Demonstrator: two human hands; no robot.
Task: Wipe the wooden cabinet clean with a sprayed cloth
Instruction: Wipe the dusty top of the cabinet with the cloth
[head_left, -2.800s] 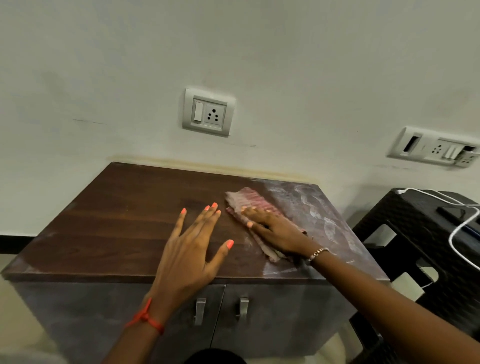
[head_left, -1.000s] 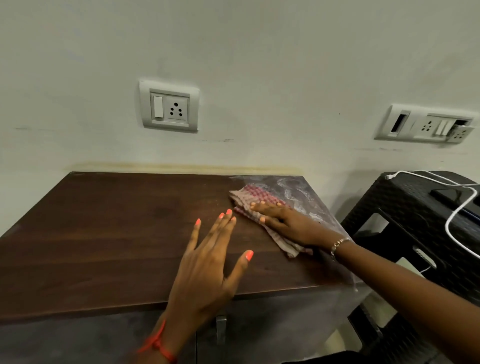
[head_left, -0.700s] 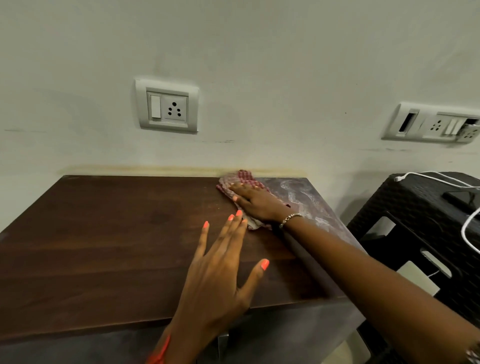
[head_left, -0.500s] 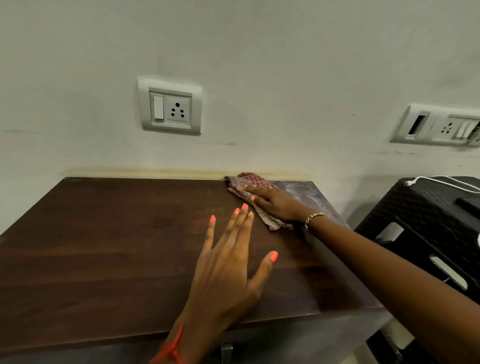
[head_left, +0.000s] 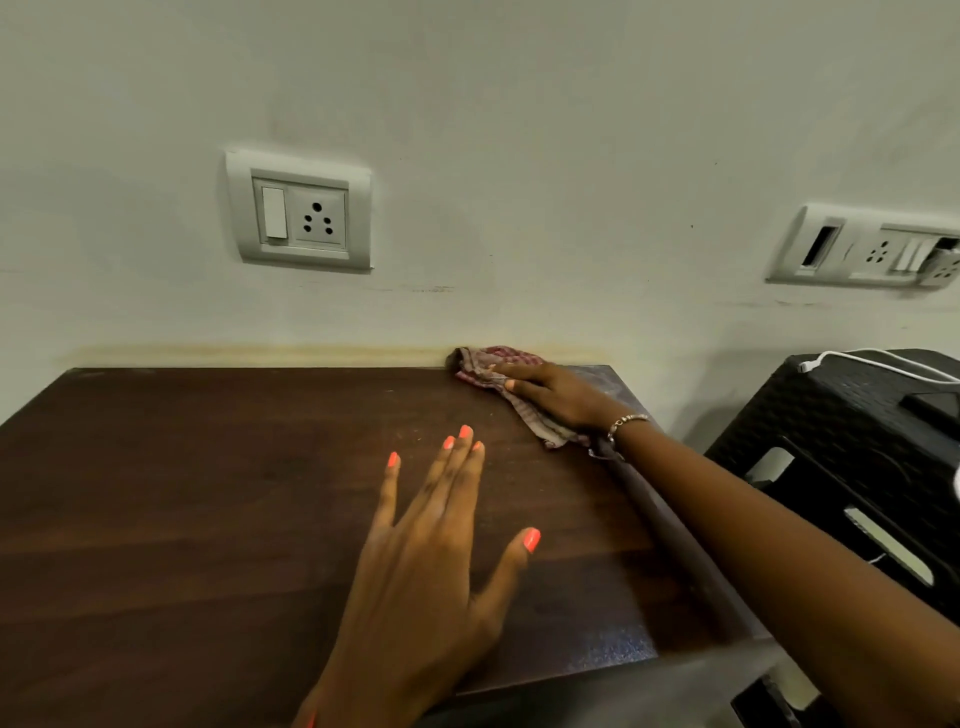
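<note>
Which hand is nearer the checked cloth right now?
Right. The right hand lies flat on the checked cloth at the cabinet top's back edge; the left hand rests spread on bare wood, nearer the front, apart from it.

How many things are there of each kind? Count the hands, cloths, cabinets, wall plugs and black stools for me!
Hands: 2, the left hand flat on the wood and the right hand on the cloth
Cloths: 1, the checked cloth
Cabinets: 1, the wooden cabinet
Wall plug plates: 2, the near plate and the far plate
Black stools: 1, the stool
Total: 7
</note>
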